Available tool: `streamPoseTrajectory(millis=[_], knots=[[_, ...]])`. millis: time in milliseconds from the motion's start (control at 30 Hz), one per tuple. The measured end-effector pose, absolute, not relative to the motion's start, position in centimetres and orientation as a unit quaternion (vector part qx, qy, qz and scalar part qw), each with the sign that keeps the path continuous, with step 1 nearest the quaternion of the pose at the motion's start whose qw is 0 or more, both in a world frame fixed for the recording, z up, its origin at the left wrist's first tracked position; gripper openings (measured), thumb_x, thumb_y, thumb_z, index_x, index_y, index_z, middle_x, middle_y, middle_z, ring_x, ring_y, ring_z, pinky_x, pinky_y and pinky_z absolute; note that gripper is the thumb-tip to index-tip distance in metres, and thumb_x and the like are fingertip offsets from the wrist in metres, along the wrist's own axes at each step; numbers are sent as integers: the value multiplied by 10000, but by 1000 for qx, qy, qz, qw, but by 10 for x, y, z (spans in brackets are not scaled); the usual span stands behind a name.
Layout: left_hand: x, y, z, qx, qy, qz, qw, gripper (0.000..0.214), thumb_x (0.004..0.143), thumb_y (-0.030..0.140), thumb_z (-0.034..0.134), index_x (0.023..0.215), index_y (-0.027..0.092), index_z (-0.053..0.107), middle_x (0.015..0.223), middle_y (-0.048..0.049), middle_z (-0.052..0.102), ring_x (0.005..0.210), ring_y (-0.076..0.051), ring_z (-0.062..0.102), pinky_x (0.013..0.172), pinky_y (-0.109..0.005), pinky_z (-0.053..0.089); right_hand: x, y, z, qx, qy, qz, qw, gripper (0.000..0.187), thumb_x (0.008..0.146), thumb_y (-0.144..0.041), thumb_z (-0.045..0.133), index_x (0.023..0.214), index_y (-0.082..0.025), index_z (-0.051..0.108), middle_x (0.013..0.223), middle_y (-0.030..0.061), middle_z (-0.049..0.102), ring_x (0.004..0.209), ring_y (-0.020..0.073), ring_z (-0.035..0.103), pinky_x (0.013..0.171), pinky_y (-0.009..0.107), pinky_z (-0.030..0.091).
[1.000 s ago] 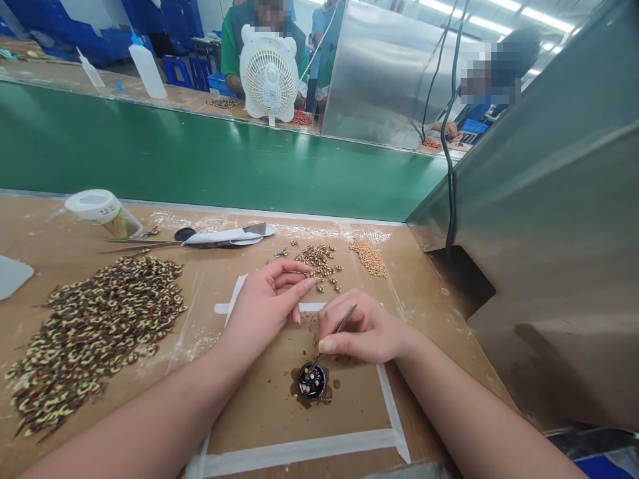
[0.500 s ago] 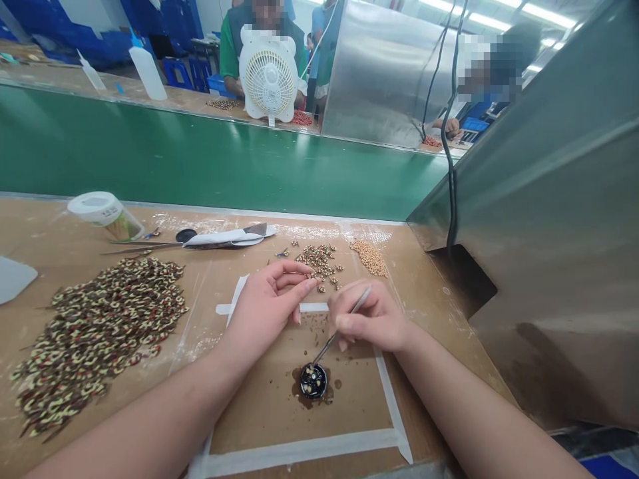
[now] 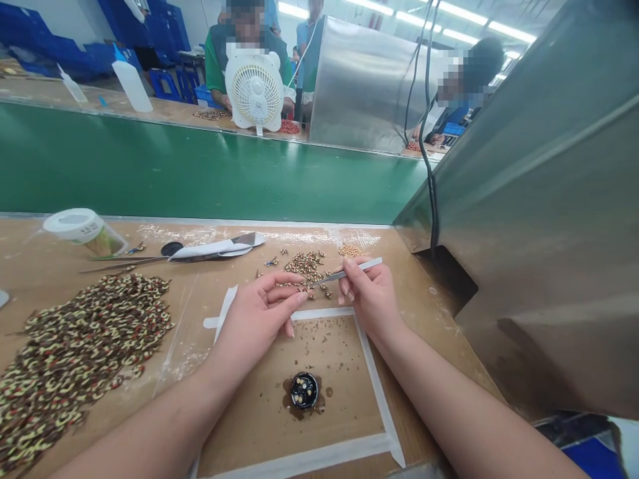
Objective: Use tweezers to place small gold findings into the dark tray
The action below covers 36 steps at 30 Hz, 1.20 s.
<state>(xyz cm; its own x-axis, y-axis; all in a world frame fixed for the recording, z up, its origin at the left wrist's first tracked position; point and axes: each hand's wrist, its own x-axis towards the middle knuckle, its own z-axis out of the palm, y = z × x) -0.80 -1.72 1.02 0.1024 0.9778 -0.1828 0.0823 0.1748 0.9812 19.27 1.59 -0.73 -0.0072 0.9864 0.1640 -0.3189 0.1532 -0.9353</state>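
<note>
My right hand (image 3: 367,293) grips silver tweezers (image 3: 362,266), held nearly level with their tip pointing left. That tip is at the fingertips of my left hand (image 3: 267,306), whose thumb and forefinger are pinched together. Whatever is between them is too small and covered to make out. Just beyond the fingertips lies a small heap of brown-and-cream patterned pieces (image 3: 305,265). Small tan beads (image 3: 351,250) are spread behind my right hand, which partly hides them. Nearer to me, a small round black dish (image 3: 304,402) holds dark liquid with several pale beads in it.
A large pile of patterned pieces (image 3: 84,359) covers the left. Behind it are a clear tub (image 3: 107,243), a black cap (image 3: 172,249) and a white-wrapped bladed tool (image 3: 214,249). White tape (image 3: 319,459) frames the work area. A metal panel (image 3: 539,233) rises at right; a green belt (image 3: 200,173) runs beyond.
My right hand has lifted the tweezers out of the black dish and brought their tip up to my left fingertips. The left hand keeps its pinch; the whole view has shifted slightly.
</note>
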Motion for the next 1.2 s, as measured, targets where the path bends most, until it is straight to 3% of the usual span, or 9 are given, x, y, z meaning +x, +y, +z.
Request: streamPoseTrajectory(millis=[1000,1200], knots=[[-7,-20,12,481,532,419,557,351,873,416,849,1140,256,685,943,-42,836,436,-59,536,483,-212,477,195,12,-5,-384,-524,486,584,350,942,-478,774,745,-193,728,499,-58,565,402,88,523,414,218,455],[-5,-20,13,473,533,430,555,366,829,430,880,1034,242,643,816,-21,819,404,-52,474,429,-184,416,193,11,-1,-377,-511,503,586,348,913,-484,800,742,-195,710,495,-74,524,383,97,551,389,216,451]])
